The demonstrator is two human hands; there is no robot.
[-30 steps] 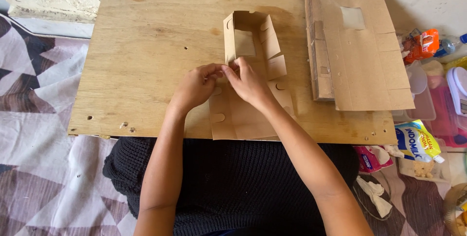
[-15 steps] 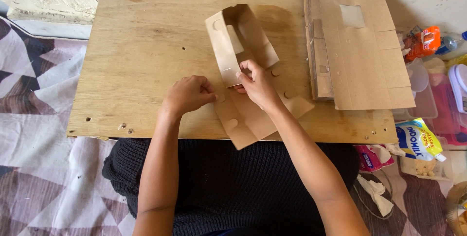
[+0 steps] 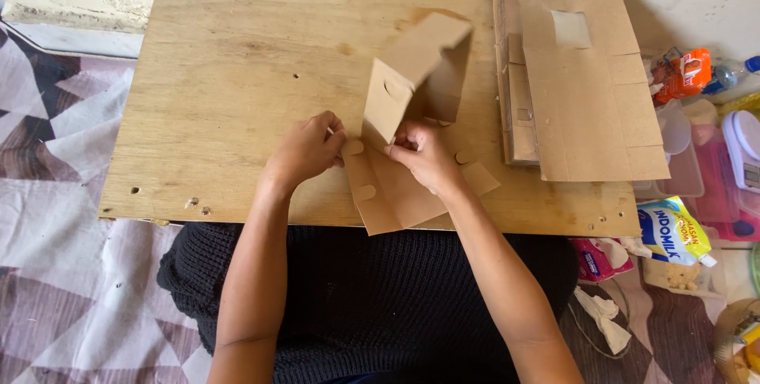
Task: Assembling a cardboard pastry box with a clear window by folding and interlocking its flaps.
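Cardboard box (image 3: pixel 412 107), tilted, opening facing upper-right

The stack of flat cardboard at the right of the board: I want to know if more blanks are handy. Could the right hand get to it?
Probably yes: the stack of flat cardboard lies just beyond the right hand, with only bare board between them.

Half-folded brown cardboard box (image 3: pixel 412 115) stands at frame centre. Stack of flat brown box blanks (image 3: pixel 578 75) lies upper right. Orange packet (image 3: pixel 687 74) sits far right. Blue, white and yellow pouch (image 3: pixel 673 233) lies lower right (lettering disregarded).
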